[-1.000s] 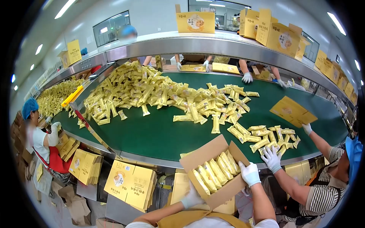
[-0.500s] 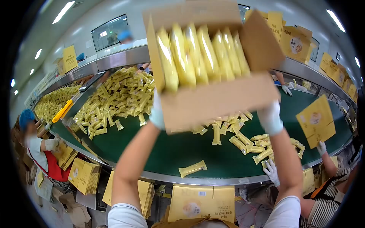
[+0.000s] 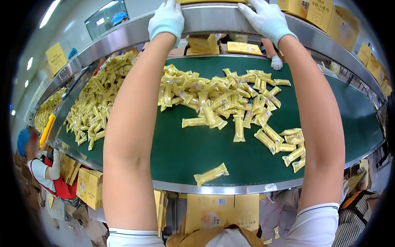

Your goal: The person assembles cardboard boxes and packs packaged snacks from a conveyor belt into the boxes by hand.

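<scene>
Both my arms reach up and forward over the green belt [image 3: 173, 156] to the raised metal shelf [image 3: 214, 25]. My gloved left hand [image 3: 167, 18] is at the shelf's edge, by the left end of a yellow box whose lower edge [image 3: 212, 1] shows at the top of the view. My gloved right hand [image 3: 265, 17] is at the box's right end, its fingers stretched and apart. The left fingertips are cut off by the frame's top. Below lie many yellow wrapped packets [image 3: 222, 92], and one single packet [image 3: 211, 174] lies near the belt's front edge.
Flat yellow cartons [image 3: 222, 212] are stacked right below the belt. More cartons [image 3: 89, 187] stand at the left near a co-worker in a red apron [image 3: 61, 185]. A striped-clothed co-worker [image 3: 356, 218] is at the right. Yellow boxes [image 3: 321, 16] line the shelf.
The open box of packets was lifted from the belt's front edge up to the shelf. Both arms are now stretched forward, and the box is mostly out of view.
</scene>
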